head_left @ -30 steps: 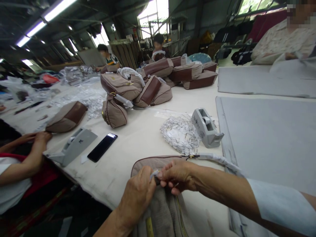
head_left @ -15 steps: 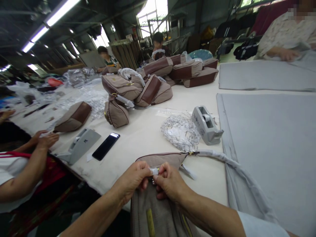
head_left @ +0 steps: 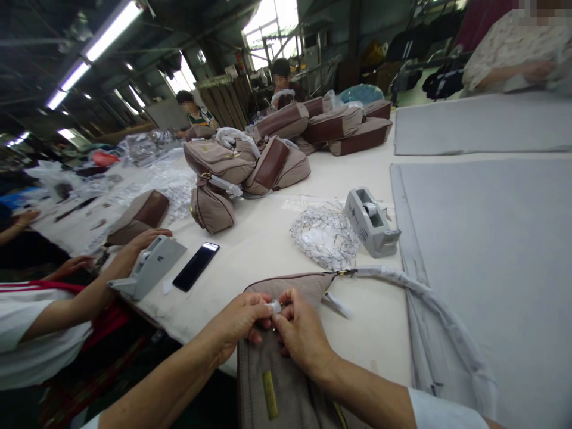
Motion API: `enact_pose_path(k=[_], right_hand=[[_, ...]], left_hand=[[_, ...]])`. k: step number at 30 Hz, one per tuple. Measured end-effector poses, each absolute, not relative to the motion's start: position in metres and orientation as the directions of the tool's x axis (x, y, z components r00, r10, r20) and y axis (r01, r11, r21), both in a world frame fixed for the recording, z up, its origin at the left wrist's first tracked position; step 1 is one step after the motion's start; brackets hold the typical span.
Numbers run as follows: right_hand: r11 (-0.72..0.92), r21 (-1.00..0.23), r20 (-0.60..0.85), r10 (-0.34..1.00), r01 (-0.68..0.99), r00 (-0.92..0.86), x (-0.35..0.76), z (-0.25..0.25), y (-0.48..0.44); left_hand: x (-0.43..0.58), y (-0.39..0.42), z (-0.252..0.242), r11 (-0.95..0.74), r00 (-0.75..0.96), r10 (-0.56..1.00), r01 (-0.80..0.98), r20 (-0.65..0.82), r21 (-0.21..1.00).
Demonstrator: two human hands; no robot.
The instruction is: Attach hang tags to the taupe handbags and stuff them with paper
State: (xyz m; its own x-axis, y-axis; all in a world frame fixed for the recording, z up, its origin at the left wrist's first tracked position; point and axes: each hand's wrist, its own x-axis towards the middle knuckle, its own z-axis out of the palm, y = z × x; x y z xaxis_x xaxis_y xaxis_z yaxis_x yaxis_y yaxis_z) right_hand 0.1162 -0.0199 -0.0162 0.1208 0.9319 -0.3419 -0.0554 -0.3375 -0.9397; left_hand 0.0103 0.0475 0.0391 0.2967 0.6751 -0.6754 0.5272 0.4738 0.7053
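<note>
A taupe fabric handbag (head_left: 257,357) with dark piping and a gold plate (head_left: 270,394) lies at the table's near edge under both hands. My left hand (head_left: 246,317) pinches a small piece of white wrapping (head_left: 274,306) over the bag. From the other side, my right hand (head_left: 300,333) has its fingers closed at the same wrapping. Whatever sits inside the wrapping is hidden by the fingertips. A strap wrapped in white (head_left: 420,286) runs from the bag's far corner toward the right.
Beyond the bag are a grey tape dispenser (head_left: 372,221) and a heap of white tags (head_left: 326,235). On the left lie a phone (head_left: 196,266) and another dispenser (head_left: 154,265), beside a co-worker's arm (head_left: 96,295). More handbags (head_left: 223,158) are piled farther back. Grey sheets (head_left: 487,250) cover the right.
My fingers have shifted slightly on the white wrapping, and my right hand has turned a little. The co-worker on the left has stretched an arm forward behind the dispenser.
</note>
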Motion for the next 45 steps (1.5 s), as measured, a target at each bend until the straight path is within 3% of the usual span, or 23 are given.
enact_pose_path(k=[7,10,14,17,21,28,32,36,38,42,45], right_hand=[[-0.125,-0.989,-0.113,0.983,0.078,0.143,0.122,-0.01,-0.023],[-0.085,-0.97,-0.061,0.992,0.23,0.112,0.123,-0.011,-0.024],[-0.12,-0.847,-0.105,0.993,0.517,0.059,0.123,-0.013,-0.021],[-0.059,-0.695,-0.079,0.997,0.717,0.006,0.122,-0.016,-0.018],[0.029,-0.562,-0.025,0.998,0.827,-0.053,0.121,-0.017,-0.013],[-0.016,-0.562,-0.056,0.998,0.827,-0.019,0.12,-0.013,-0.002],[-0.084,-0.624,-0.119,0.993,0.777,0.012,0.132,-0.013,0.003],[0.058,-0.869,-0.08,0.963,0.491,-0.256,0.159,-0.008,0.007],[-0.009,-0.948,-0.118,0.939,0.319,-0.323,0.171,-0.005,0.013],[-0.14,-0.97,-0.213,0.881,0.198,-0.422,0.175,0.001,0.03],[-0.05,-0.973,-0.155,0.862,0.225,-0.482,0.169,0.004,0.039]], left_hand=[[0.016,0.043,0.037,0.527,0.303,0.654,0.474,-0.693,0.705],[0.015,0.043,0.037,0.489,0.301,0.676,0.5,-0.673,0.715],[0.016,0.048,0.045,0.442,0.257,0.693,0.587,-0.674,0.678],[0.019,0.049,0.05,0.481,0.22,0.69,0.573,-0.69,0.664],[0.018,0.045,0.044,0.504,0.205,0.708,0.523,-0.676,0.687],[0.009,0.031,0.028,0.348,0.25,0.801,0.546,-0.544,0.763],[0.003,0.023,0.021,0.078,0.363,0.864,0.587,-0.348,0.806],[-0.005,0.017,0.013,-0.172,0.435,0.893,0.57,-0.118,0.803],[-0.007,0.015,0.01,-0.253,0.436,0.9,0.572,-0.028,0.78],[-0.006,0.013,0.013,-0.239,0.397,0.918,0.583,-0.016,0.776],[-0.004,0.014,0.018,-0.135,0.37,0.924,0.553,-0.097,0.822]])
